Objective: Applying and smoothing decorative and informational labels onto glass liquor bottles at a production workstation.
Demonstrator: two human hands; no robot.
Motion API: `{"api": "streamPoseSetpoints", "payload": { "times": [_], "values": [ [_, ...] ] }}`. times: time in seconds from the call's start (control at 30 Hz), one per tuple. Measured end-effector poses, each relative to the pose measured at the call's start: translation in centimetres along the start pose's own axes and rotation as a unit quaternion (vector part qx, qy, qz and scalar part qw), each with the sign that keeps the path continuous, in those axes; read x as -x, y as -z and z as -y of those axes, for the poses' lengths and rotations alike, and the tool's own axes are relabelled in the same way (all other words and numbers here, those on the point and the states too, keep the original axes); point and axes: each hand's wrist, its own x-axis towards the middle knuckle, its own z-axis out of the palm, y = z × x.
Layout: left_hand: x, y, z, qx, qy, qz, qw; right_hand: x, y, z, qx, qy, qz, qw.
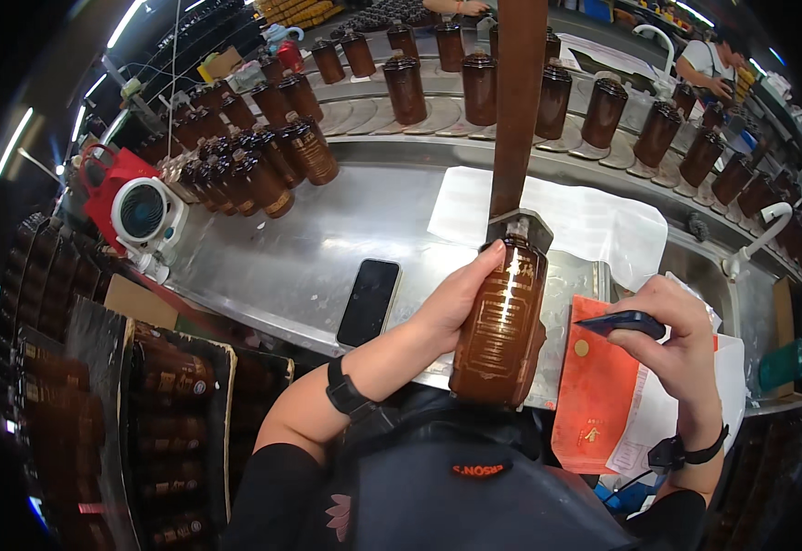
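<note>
My left hand [465,294] is closed round the side of a brown glass bottle [500,326] with gold lettering and a clear neck. The bottle tilts slightly, its base toward me and its neck by a metal bracket [534,228] under a brown upright post [520,101]. Off to the right, my right hand [667,331] pinches a small dark tool [629,322] with a pointed tip aimed left, apart from the bottle; its exact kind is unclear. Below that tool lies an orange-red booklet or folder [594,395], beside white paper sheets [663,422].
A phone [370,301] lies on the metal bench [282,266]. Several brown bottles [259,174] cluster at left by a small white fan [142,211]. More bottles [406,87] line a conveyor behind. White sheeting [585,211], a sink tap [759,239] and a distant person [709,62] are at right.
</note>
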Motion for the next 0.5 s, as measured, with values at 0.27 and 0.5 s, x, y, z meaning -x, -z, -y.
{"api": "streamPoseSetpoints", "payload": {
  "times": [0.27, 0.5],
  "values": [
    [7.3, 0.0, -5.1, -0.010, -0.153, 0.041, 0.987, -1.1, -2.2, 2.5, -0.023, 0.139, 0.084, 0.987],
    [22.8, -6.6, -9.9, -0.226, -0.488, -0.178, 0.824, 1.7, 2.4, 2.3, -0.002, 0.193, 0.105, 0.976]
  ]
}}
